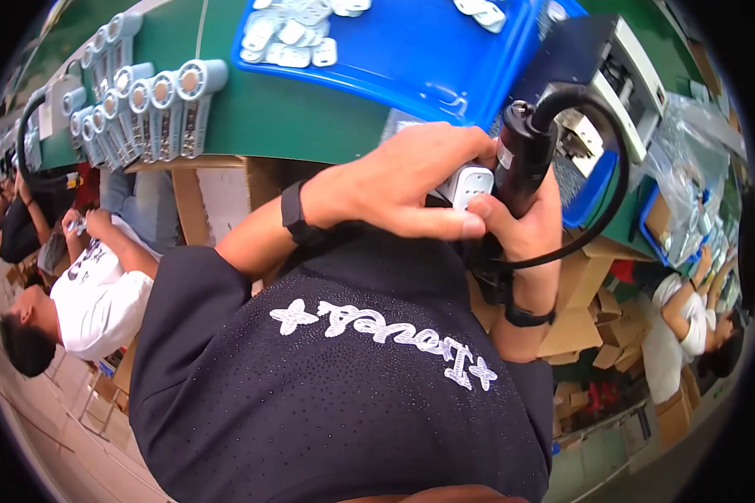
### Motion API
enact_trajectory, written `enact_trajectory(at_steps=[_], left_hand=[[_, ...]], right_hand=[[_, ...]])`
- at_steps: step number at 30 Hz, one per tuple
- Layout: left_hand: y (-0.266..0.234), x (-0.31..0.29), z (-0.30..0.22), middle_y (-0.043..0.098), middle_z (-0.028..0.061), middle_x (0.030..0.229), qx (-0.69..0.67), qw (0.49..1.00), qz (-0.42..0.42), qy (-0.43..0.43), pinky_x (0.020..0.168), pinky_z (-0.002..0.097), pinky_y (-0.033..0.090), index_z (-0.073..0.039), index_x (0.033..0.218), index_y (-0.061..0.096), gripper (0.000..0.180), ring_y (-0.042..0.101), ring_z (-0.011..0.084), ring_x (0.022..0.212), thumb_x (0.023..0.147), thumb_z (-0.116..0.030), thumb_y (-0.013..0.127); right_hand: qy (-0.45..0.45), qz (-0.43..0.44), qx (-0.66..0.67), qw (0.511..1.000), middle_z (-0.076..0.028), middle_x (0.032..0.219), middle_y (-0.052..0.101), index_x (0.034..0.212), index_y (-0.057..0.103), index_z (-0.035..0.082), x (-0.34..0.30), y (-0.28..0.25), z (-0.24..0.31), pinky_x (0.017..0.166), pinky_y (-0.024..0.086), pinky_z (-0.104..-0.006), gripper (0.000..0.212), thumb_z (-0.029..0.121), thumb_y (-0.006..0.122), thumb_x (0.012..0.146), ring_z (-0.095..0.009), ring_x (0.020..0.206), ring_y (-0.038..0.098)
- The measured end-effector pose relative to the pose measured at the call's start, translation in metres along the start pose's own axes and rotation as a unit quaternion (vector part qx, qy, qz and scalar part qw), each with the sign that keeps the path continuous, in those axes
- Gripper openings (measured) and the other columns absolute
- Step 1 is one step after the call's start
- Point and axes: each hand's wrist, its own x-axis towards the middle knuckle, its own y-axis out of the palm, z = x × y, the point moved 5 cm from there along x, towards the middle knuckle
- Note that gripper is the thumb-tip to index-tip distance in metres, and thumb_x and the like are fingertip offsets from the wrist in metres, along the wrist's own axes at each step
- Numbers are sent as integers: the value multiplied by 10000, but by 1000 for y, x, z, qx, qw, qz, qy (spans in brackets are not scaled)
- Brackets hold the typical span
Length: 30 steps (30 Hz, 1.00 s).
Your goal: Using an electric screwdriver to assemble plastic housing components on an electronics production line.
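My left hand (pixel 411 180) wraps round a small white plastic part (pixel 472 184) with rounded corners and tiny holes in its face. In my right hand (pixel 533 226) is a black electric screwdriver (pixel 522 159), a thick cylinder with a heavy cable (pixel 617 184) looping from its top. Both thumbs meet at the lower end of the white part, the right one pressing on or very near it. The fingers under the part and the tool's tip are hidden.
Ahead is a blue tray (pixel 369 80) with white oval pieces (pixel 289 33). Several pale blue-grey devices with round heads (pixel 164 92) stand at left on the green table (pixel 310 126). A grey-white box-like machine (pixel 629 84), plastic bags (pixel 688 168) and cartons (pixel 575 306) lie right. People sit on both sides.
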Motion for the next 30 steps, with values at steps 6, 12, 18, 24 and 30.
enact_trajectory(at_steps=[6,12,18,24,30], left_hand=[[28,7,34,621,124,896,68,996,38,38,673,389,505,-29,1049,592,555,624,319,770,823,-525,695],[31,9,40,655,113,907,49,998,31,22,651,398,518,-44,1086,591,569,661,325,782,801,-513,741],[36,8,42,630,95,841,75,996,-18,45,614,363,513,-42,1032,608,686,636,289,703,776,-673,696],[35,7,37,659,85,901,86,995,-19,55,628,384,527,-51,1095,577,628,673,300,780,783,-573,733],[36,8,42,646,84,881,86,994,-27,67,630,369,525,-43,1068,585,651,653,292,737,781,-610,725]], right_hand=[[-176,-141,14,974,-103,917,640,1269,465,59,-25,-37,-16,626,517,-354,666,296,849,779,-189,677,614],[-487,-255,3,835,-110,726,594,1022,459,75,11,-96,84,521,524,-346,554,582,639,888,-198,530,567],[-333,-276,-57,900,-79,732,559,1023,494,100,29,-83,64,553,480,-393,583,632,651,841,-196,556,527],[-345,12,97,934,-25,899,542,1153,553,110,-49,-34,105,711,407,-354,625,615,699,815,-167,714,511],[-401,37,78,912,-18,889,511,1198,514,117,-31,-11,103,693,388,-339,659,594,733,800,-153,695,494]])
